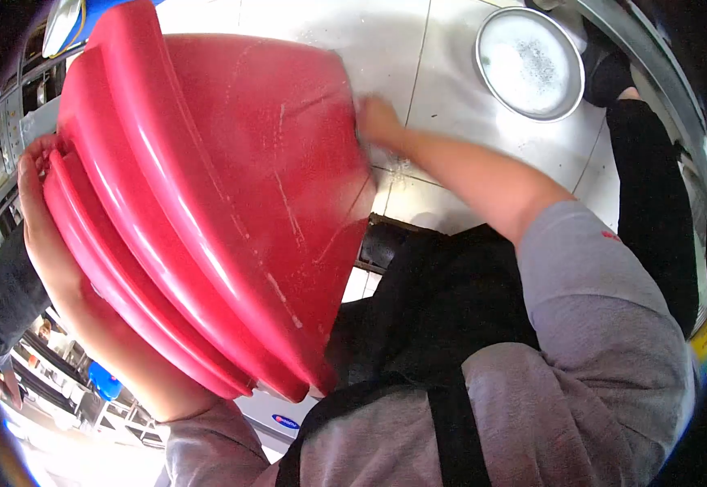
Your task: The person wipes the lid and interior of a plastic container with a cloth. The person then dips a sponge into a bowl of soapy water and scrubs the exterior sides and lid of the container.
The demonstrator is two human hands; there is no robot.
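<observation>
A large red plastic piece with rounded ridges [268,162] is tilted across my lap, with wet streaks on its flat face. Around its ridged left edge curls my left hand [37,158], fingers partly hidden behind the rim. My right hand [378,122] is at the right edge of the red piece, blurred by motion. Its fingers are bent toward the edge, and whatever they may hold is too smeared to make out. To the upper right, a round metal basin [532,65] of foamy water rests on the floor.
White floor tiles [451,89] with wet spots lie beyond the red piece. Metal shelving [4,146] stands at the far left, and a blue object [103,381] is at the lower left. A curved metal edge runs along the upper right.
</observation>
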